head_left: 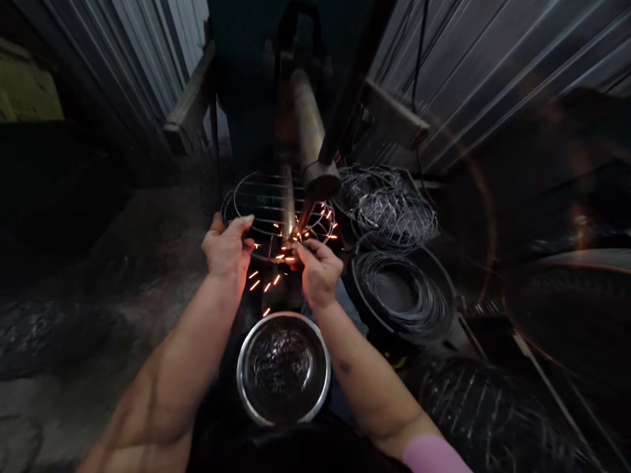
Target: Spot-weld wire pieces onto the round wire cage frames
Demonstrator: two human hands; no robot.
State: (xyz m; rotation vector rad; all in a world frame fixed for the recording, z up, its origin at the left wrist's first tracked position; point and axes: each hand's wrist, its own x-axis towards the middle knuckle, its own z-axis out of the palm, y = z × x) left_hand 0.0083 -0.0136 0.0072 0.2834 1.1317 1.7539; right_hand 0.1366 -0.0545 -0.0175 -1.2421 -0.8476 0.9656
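Note:
My left hand (227, 248) is closed on the left rim of a round wire rack (254, 190), thumb on top. The rack lies around a lower metal rod (287, 197) of a spot welder. From above, the welder's thick arm (310, 128) brings a slanted electrode (306, 213) down at the rack's near edge. Orange sparks fly from that contact point. Right beside it, my right hand (321, 270) pinches with thumb and fingertips; glare and the fingers hide what it holds. Below both hands stands a shiny metal bowl (241, 378) with small wire pieces (283, 361) inside.
To the right lie a pile of wire racks (394, 210) and a coil of wire (404, 292) in a dark round tub. More wirework (488, 407) sits at lower right. Wooden beams (397, 115) and corrugated metal walls (493, 59) flank the machine.

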